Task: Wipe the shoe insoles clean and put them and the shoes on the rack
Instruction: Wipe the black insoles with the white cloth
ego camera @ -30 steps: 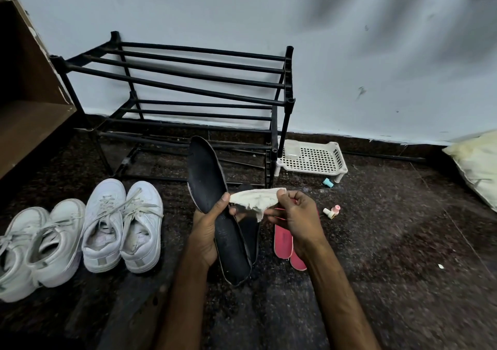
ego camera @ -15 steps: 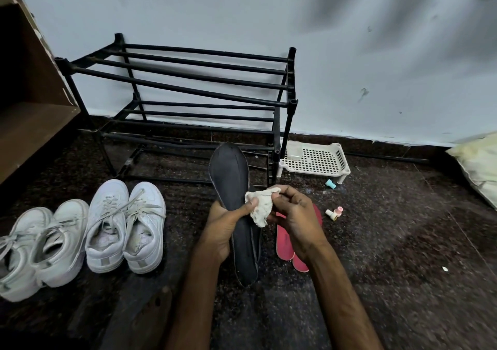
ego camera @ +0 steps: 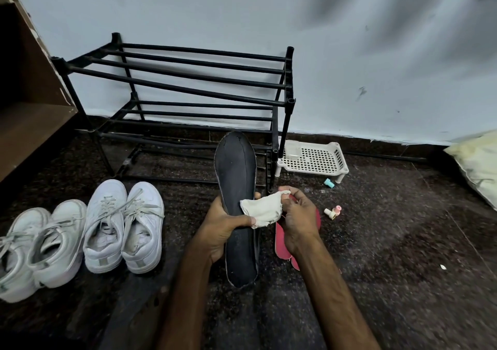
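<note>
Over black insole [ego camera: 236,172] in left fingers [ego camera: 233,220] — cloth [ego camera: 265,209] pinched in right fingers [ego camera: 289,205], seemingly flatter.

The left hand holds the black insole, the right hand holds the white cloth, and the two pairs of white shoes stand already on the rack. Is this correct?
Not fully. In the head view the white shoes stand on the floor, left of the rack, not on it. The rest is right: the left hand holds the black insole, the right hand the white cloth.
</note>
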A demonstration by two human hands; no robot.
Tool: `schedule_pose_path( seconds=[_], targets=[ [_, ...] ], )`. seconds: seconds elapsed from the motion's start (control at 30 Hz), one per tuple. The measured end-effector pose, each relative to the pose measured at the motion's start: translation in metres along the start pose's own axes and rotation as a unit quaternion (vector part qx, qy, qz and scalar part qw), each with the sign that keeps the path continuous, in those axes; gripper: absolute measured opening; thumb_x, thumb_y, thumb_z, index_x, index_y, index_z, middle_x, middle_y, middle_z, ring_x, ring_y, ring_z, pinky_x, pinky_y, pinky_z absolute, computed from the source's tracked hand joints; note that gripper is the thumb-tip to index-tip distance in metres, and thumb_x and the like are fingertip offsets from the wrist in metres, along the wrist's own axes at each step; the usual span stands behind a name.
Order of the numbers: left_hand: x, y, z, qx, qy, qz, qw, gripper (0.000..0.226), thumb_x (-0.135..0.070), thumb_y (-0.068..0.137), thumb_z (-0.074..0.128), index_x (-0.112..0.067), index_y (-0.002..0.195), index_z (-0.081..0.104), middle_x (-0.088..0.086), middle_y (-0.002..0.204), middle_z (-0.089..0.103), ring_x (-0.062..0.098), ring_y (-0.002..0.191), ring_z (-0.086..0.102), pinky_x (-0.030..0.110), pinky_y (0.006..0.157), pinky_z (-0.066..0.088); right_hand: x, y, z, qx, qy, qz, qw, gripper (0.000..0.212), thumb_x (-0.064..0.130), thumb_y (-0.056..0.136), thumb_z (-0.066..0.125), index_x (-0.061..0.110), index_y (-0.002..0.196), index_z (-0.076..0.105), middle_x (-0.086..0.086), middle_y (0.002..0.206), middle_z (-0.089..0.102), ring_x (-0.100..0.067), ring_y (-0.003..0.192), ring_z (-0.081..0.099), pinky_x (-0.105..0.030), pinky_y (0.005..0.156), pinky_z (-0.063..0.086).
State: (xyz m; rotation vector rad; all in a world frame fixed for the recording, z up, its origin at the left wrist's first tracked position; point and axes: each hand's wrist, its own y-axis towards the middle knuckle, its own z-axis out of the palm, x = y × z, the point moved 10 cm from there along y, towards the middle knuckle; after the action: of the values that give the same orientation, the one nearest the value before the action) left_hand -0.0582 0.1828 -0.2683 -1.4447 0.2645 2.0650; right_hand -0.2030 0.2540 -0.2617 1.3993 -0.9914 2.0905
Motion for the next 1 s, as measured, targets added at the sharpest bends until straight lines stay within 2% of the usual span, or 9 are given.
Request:
schedule_pose_path(
  seconds=[0.1, 0.23, 0.4, 0.5, 0.63, 0.73, 0.8, 0.9, 1.0],
  targets=[
    [-0.004, 0.002, -0.003, -0.023, -0.004, 0.015, 1.0, 0.065, 0.012, 0.052, 0.069, 0.003, 0.116, 0.063, 0.014, 0.106, 0.073, 0.023, 0.091, 0.071, 0.031, 0.072, 0.057, -0.01, -0.01, 0.008, 0.062, -0.018, 0.071, 0.995, 0.015, 0.012, 0.101, 0.05, 0.012, 0.091, 0.061, -0.007, 0.08, 0.065, -0.016, 0.066, 0.06, -0.024, 0.056, 0.052],
    [-0.008, 0.005, -0.006, -0.059, -0.007, 0.033, 0.998, 0.06, 0.018, 0.057, 0.069, 0.004, 0.115, 0.063, 0.017, 0.102, 0.073, 0.025, 0.086, 0.071, 0.031, 0.068, 0.058, -0.025, -0.028, 0.019, 0.174, -0.026, 0.185, 0.967, 0.034, 0.041, 0.099, 0.05, 0.017, 0.086, 0.071, 0.0, 0.078, 0.072, -0.014, 0.068, 0.065, -0.034, 0.076, 0.053],
    [-0.007, 0.003, -0.006, -0.055, -0.056, 0.029, 0.996, 0.048, 0.029, 0.072, 0.055, -0.001, 0.109, 0.066, 0.013, 0.098, 0.074, 0.023, 0.085, 0.071, 0.029, 0.066, 0.057, -0.017, -0.019, 0.011, 0.14, 0.014, 0.147, 0.979, 0.008, 0.006, 0.088, 0.064, 0.012, 0.082, 0.065, -0.002, 0.077, 0.068, -0.011, 0.071, 0.064, -0.029, 0.076, 0.058],
    [-0.001, 0.005, -0.007, -0.076, -0.067, 0.024, 0.995, 0.045, 0.026, 0.072, 0.06, -0.001, 0.108, 0.067, 0.013, 0.097, 0.075, 0.024, 0.085, 0.072, 0.029, 0.067, 0.057, -0.019, -0.02, 0.014, 0.136, 0.086, 0.176, 0.971, 0.011, 0.006, 0.092, 0.057, 0.013, 0.086, 0.063, -0.003, 0.081, 0.068, -0.018, 0.082, 0.061, -0.037, 0.085, 0.053],
    [0.001, 0.005, -0.008, -0.097, -0.079, 0.026, 0.992, 0.045, 0.006, 0.067, 0.077, 0.0, 0.11, 0.065, 0.016, 0.103, 0.073, 0.028, 0.092, 0.07, 0.034, 0.073, 0.058, -0.018, -0.017, 0.008, 0.068, 0.103, 0.174, 0.977, 0.018, 0.006, 0.095, 0.047, 0.014, 0.085, 0.058, -0.004, 0.077, 0.064, -0.019, 0.068, 0.061, -0.035, 0.072, 0.052],
    [0.002, 0.001, -0.004, -0.088, -0.133, 0.003, 0.987, 0.047, -0.025, 0.078, 0.07, -0.001, 0.117, 0.063, 0.012, 0.104, 0.072, 0.023, 0.091, 0.068, 0.036, 0.077, 0.06, 0.008, -0.006, -0.009, -0.028, 0.077, 0.046, 0.996, 0.012, 0.008, 0.095, 0.056, 0.013, 0.087, 0.064, -0.005, 0.084, 0.069, -0.02, 0.074, 0.065, -0.036, 0.073, 0.055],
    [0.006, -0.001, 0.001, -0.068, -0.148, -0.035, 0.986, 0.06, -0.049, 0.085, 0.055, -0.001, 0.121, 0.062, 0.015, 0.109, 0.07, 0.025, 0.092, 0.068, 0.041, 0.085, 0.058, 0.047, -0.014, -0.014, -0.082, -0.022, -0.141, 0.986, 0.007, 0.009, 0.093, 0.061, 0.012, 0.097, 0.066, -0.003, 0.093, 0.071, -0.02, 0.084, 0.069, -0.034, 0.073, 0.058],
    [0.008, -0.002, 0.016, -0.026, -0.21, -0.067, 0.975, 0.071, -0.065, 0.089, 0.039, -0.005, 0.11, 0.072, 0.019, 0.112, 0.068, 0.027, 0.097, 0.068, 0.04, 0.095, 0.052, 0.083, -0.063, 0.041, -0.017, -0.327, -0.433, 0.84, 0.016, 0.006, 0.091, 0.061, 0.015, 0.104, 0.066, 0.005, 0.095, 0.068, -0.013, 0.083, 0.064, -0.027, 0.07, 0.054],
    [0.001, 0.005, 0.004, -0.073, -0.258, -0.046, 0.962, 0.081, -0.07, 0.091, 0.031, -0.003, 0.091, 0.077, 0.017, 0.099, 0.069, 0.024, 0.083, 0.07, 0.037, 0.095, 0.049, 0.032, -0.084, 0.095, 0.176, -0.45, -0.439, 0.758, 0.026, 0.004, 0.087, 0.057, 0.014, 0.109, 0.067, -0.003, 0.107, 0.07, -0.018, 0.1, 0.062, -0.035, 0.086, 0.051]
  ],
)
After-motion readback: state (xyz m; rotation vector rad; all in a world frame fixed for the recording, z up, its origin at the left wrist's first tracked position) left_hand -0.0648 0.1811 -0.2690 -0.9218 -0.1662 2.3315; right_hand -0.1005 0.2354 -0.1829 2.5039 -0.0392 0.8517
